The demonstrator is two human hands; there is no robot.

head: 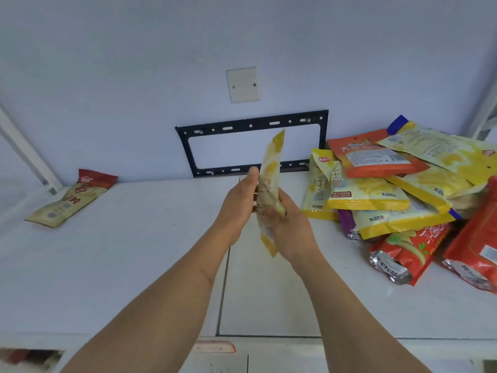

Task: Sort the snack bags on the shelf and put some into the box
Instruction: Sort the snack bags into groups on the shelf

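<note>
Head view. White shelf (134, 265) runs left to right against a pale wall (107, 76); a seam splits the top near the middle. On the wall sit a blank cover plate (243, 84) and, lower, a black metal bracket (252, 144) just behind the shelf's far edge.

Both forearms reach in from the near edge and meet over the middle of the shelf. Left hand (238, 208) and right hand (291, 230) hold one yellow snack bag (270, 184) between them, edge-on to the camera, upright and leaning slightly right at the top. Left thumb lies up along the bag's left face; right fingers curl round its lower part. Bag is clear of the shelf, held in the air. Two-handed hold probably serves to read or check the pack before deciding where it goes.

Far right: a loose pile of bags (403, 200), yellow ones overlapping on top, an orange bag (376, 157) lying across them toward the far side, red bags (408, 251) with foil ends nearest. Looks like the unsorted stock.

Far left, well apart from the pile: a single tan and red bag (70, 200) lying flat near the wall. Judged to be the start of a sorted group, so the task seems early.

No box in view.
</note>
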